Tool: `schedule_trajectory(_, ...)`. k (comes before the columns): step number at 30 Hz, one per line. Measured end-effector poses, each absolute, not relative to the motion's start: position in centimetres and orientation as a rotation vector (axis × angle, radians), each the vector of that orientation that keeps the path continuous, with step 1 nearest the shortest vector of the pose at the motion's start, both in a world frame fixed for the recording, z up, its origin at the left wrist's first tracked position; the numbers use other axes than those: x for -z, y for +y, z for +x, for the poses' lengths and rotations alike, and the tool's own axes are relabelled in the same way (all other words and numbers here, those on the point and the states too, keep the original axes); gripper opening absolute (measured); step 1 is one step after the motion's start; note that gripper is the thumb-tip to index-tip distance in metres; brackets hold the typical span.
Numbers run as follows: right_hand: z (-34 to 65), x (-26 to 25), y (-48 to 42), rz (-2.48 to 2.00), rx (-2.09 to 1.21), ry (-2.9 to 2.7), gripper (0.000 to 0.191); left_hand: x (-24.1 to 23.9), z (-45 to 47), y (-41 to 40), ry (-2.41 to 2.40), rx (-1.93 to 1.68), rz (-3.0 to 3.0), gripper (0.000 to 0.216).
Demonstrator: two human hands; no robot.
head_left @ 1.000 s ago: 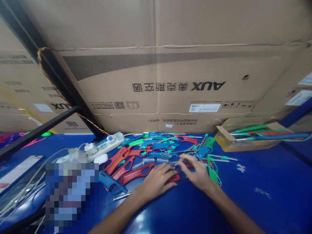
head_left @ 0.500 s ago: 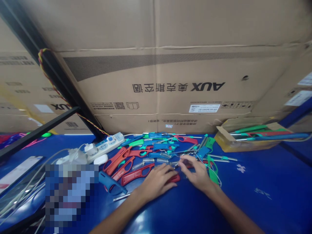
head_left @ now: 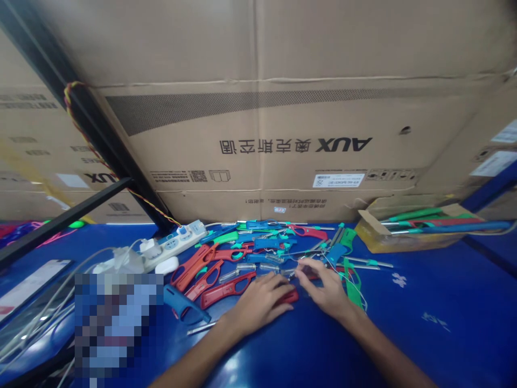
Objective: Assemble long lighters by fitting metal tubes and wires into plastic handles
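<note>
My left hand (head_left: 262,302) rests low over the blue tabletop, fingers curled round a red lighter casing (head_left: 291,295), whose end shows beyond the fingertips. Just right of it is my right hand (head_left: 327,288), thumb and forefinger bent close together at the far side of that casing. Whatever sits between those fingertips is too small to make out. Clear fuel tanks (head_left: 246,267) lie just beyond my hands. Left of them are a red lighter handle (head_left: 222,291) and a blue lighter handle (head_left: 183,303). A green lighter handle (head_left: 354,285) lies by my right wrist.
Behind my hands spreads a pile of lighter parts with metal tubes. A white power strip (head_left: 177,245) with plugs stands at the left. A cardboard box (head_left: 420,242) at the right holds long lighters. Large cartons (head_left: 283,118) wall off the back.
My right fingers have shifted slightly, and a small dark piece that showed at their tips is out of sight. My left hand stays on the red casing.
</note>
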State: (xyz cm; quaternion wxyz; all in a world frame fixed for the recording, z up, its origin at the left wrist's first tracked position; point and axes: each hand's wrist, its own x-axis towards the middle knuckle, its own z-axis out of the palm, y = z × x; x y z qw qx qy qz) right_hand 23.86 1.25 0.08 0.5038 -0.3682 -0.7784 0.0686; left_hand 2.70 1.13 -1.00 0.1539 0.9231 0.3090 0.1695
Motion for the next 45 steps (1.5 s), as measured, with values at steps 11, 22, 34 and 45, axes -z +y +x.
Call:
schedule_trajectory(11, 23.6, -0.5, 1.3, -0.779, -0.123, -1.964, 0.035, 1.3, 2.8, 1.1, 0.907, -0.488, 2.678, 0.033)
schedule_trajectory(22, 23.6, -1.6, 0.7, -0.810, -0.207, -1.949, 0.050, 0.8, 2.7, 1.2, 0.886, -0.477, 2.660, 0.029)
schedule_trajectory(34, 23.0, -1.2, 0.7, -0.763, -0.348, -2.025, 0.041, 1.2, 2.6, 1.2, 0.887, -0.506, 2.671, 0.030)
schedule_trajectory(45, 23.1, -1.4, 1.0, -0.803, -0.331, -1.969, 0.048, 1.4, 2.6, 1.1, 0.884, -0.503, 2.676, 0.029)
